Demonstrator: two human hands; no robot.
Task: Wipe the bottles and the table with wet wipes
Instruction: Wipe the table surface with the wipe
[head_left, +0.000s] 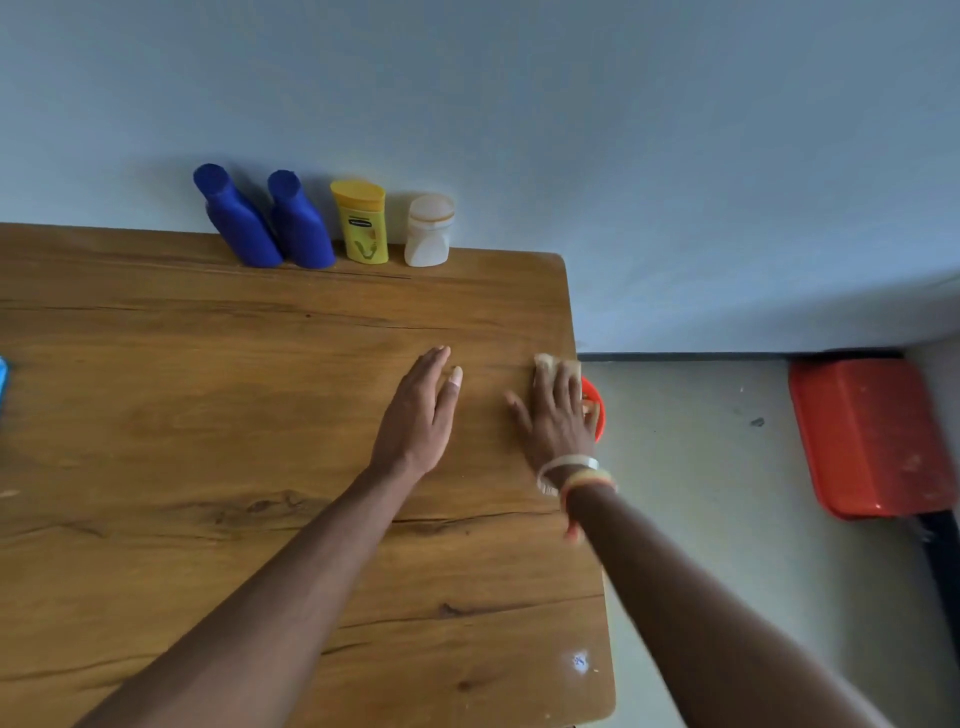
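Several bottles stand in a row at the far edge of the wooden table (208, 415), against the wall: two blue bottles (236, 218) (301, 221), a yellow bottle (362, 222) and a white bottle (428, 231). My right hand (558, 413) lies flat near the table's right edge, pressing a crumpled wet wipe (550, 362) onto the wood; the wipe sticks out beyond the fingertips. My left hand (418, 413) rests flat on the table just to the left, fingers together, holding nothing.
A small red container (597, 410) sits below the table's right edge, partly hidden by my right hand. A red tray-like object (872, 436) lies on the floor at the right. Something blue (2, 382) peeks in at the left edge. A white spot (579, 661) marks the table's near right corner.
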